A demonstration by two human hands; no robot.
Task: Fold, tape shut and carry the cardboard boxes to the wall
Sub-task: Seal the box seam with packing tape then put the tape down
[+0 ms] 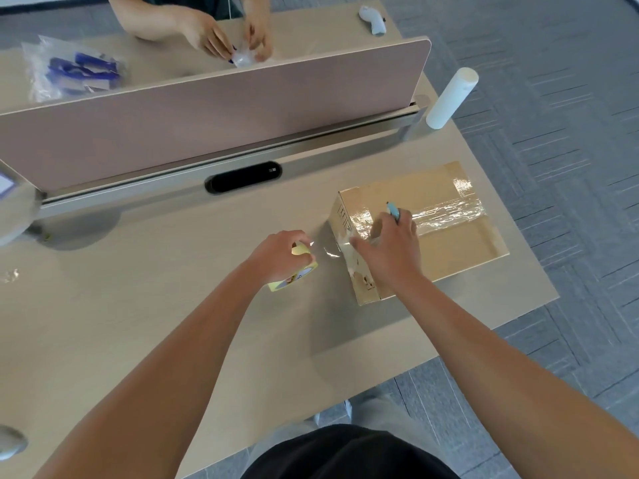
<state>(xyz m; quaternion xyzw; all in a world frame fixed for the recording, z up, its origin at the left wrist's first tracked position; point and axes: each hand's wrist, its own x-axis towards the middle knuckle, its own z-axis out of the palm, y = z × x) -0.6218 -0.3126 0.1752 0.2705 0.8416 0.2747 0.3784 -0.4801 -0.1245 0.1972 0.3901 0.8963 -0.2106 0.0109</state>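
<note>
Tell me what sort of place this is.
Probably an open-plan office: facing desks split by a pink divider panel, a cable port set in the desk, and grey carpet tiles underfoot.

Tape roll [293, 271] on desk [138, 305], left of box [449, 243].

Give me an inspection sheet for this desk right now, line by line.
Surface: light wooden desk behind a pink divider panel.
Job's things: brown cardboard box, clear tape across its top; yellow tape roll.
Clutter: white cylinder; clear bag of blue items.
Grip: left hand holds the roll; right hand rests on the box, holding a blue cutter.
Cables: nothing seen.
Surroundings: grey carpet tiles; another person's hands opposite.
</note>
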